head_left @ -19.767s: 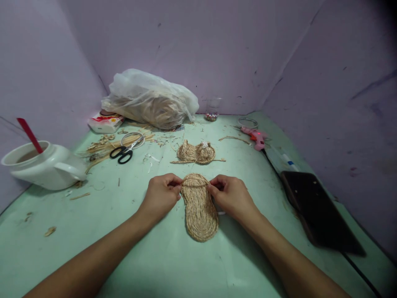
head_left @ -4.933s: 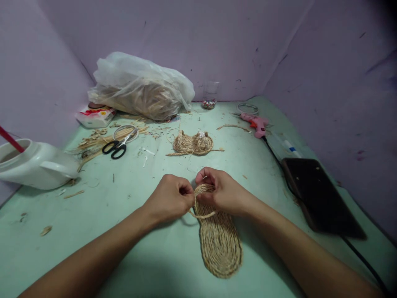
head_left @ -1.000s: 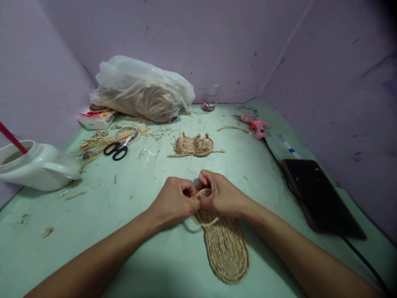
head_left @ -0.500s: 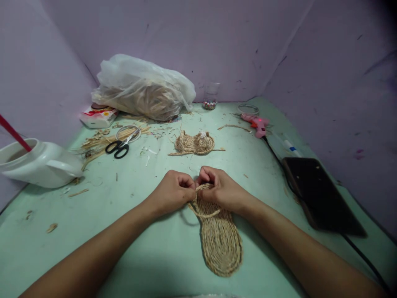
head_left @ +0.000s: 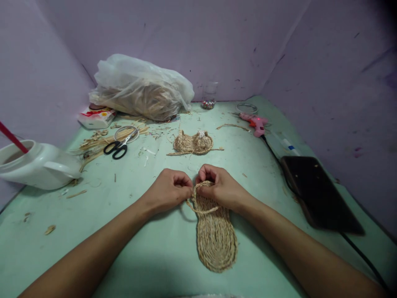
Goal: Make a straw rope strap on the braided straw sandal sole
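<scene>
A sole-shaped piece of coiled straw rope [head_left: 216,240] lies lengthwise in front of me, its far end raised between my hands. My left hand [head_left: 173,188] pinches the rope at the left edge of that far end. Thumb and curled fingers of my right hand [head_left: 217,186] grip the far end from the right. A loose strand of rope [head_left: 204,212] loops across the piece below my fingers. Farther back sits a smaller coiled straw piece [head_left: 192,143] with white beads on top and rope ends sticking out at both sides.
Black-handled scissors [head_left: 119,148] lie by straw scraps at the left, near a white jug [head_left: 46,167]. A plastic bag [head_left: 142,89] and a cup of beads [head_left: 209,99] stand behind. At the right are a pink glue gun [head_left: 257,124] and a dark tablet-like slab [head_left: 321,194].
The near end of the straw sole has swung slightly left. My left hand has shifted a little left, and its fingertips are slightly farther from my right hand's.
</scene>
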`<control>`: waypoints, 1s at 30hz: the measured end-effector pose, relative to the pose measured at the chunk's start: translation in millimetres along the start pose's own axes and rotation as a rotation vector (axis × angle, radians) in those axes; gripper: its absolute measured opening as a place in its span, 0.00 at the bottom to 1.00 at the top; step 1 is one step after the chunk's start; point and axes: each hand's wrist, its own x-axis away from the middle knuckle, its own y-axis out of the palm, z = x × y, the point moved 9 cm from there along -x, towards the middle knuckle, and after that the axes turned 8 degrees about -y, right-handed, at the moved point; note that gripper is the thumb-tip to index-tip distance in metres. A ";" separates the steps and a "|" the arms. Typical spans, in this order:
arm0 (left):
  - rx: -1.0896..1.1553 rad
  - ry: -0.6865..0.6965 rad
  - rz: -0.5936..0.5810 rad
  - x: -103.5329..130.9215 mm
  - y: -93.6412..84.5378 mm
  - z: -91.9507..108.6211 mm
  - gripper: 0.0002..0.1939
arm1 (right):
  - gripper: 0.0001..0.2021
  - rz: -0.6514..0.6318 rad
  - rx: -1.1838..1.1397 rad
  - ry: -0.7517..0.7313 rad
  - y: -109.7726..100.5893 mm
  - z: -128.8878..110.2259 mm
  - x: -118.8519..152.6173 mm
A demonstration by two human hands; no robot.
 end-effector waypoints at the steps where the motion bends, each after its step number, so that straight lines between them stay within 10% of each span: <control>1: 0.017 0.019 -0.016 2.7 -2.6 2.7 0.07 | 0.11 0.004 0.008 -0.001 -1.1 0.0 -0.2; 12: -0.535 1.036 0.146 73.7 22.5 53.5 0.14 | 0.14 0.014 -0.065 0.019 -1.3 -0.4 0.4; 24: -0.543 1.062 0.451 80.5 11.3 48.0 0.17 | 0.14 0.020 -0.052 0.020 -3.0 0.9 -0.5; 30: -0.419 1.016 0.350 69.8 13.6 45.3 0.18 | 0.14 0.012 -0.106 -0.016 -2.4 2.4 -1.6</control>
